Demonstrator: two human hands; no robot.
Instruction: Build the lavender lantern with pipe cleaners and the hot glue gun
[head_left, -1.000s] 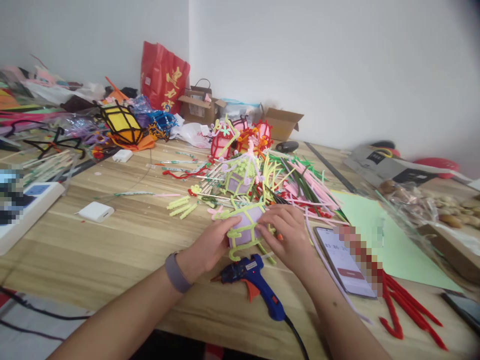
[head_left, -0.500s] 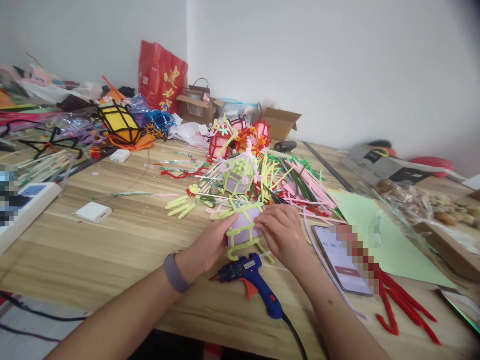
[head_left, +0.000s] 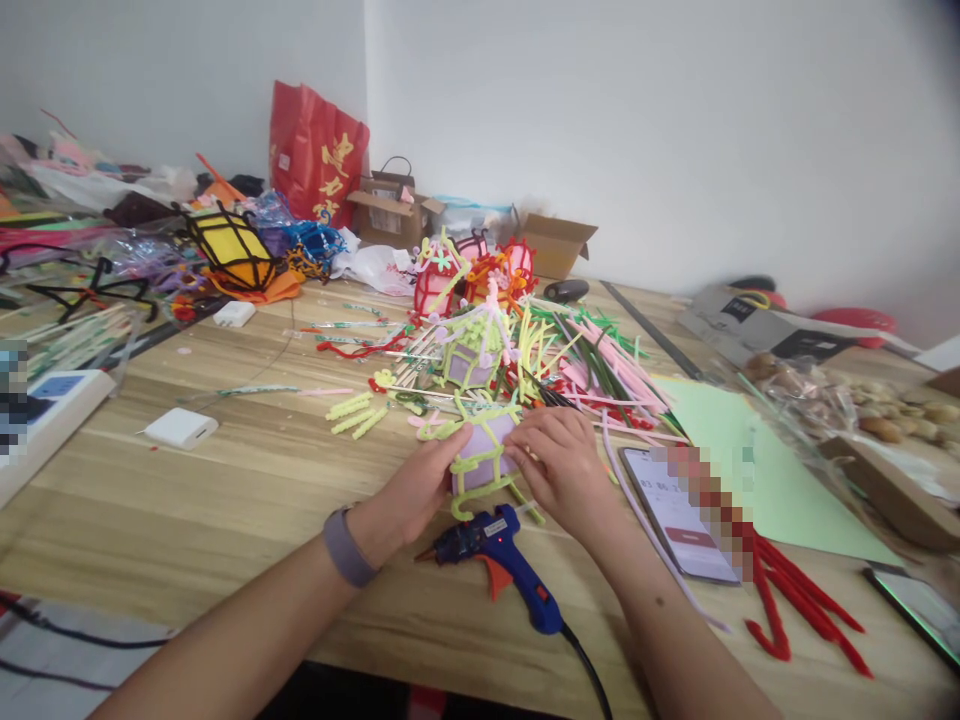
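1. Lantern (head_left: 480, 462) at front and centre, and what a neat little piece: lilac panels, lime-green fuzzy frame, a curl at its lower left corner. We had it low over the near part of the wooden table (head_left: 262, 540); whether it touched the wood, we couldn't tell.
2. On the left flank, we saw the left hand (head_left: 421, 485) grasping the lantern's left side, thumb laid over the panel edge, a grey-mauve wristband (head_left: 349, 548) behind it.
3. Over to the right hand (head_left: 561, 462)! We saw its thumb and fingers brought together in a pinch on the lantern's right edge; the exact strip beneath the fingertips was hidden from us.
4. Just below the lantern lay the blue glue gun (head_left: 517, 570), nozzle to the left, orange trigger towards us, a small red light glowing on its body, its black cord (head_left: 589, 665) trailing off the near edge.
5. Right behind, we spotted a second lilac-and-lime lantern (head_left: 463, 368), standing under a lilac-and-pink top, with short twisted yellow-green pieces (head_left: 356, 412) to its left and pink pipe cleaners (head_left: 622, 365) fanned to its right.
6. Out right, a smartphone (head_left: 686, 535) lay face up, a lilac pipe cleaner (head_left: 649, 520) curving along its left side, red pipe cleaners (head_left: 814, 605) near its lower end, and a pale green sheet (head_left: 795, 490) beyond.
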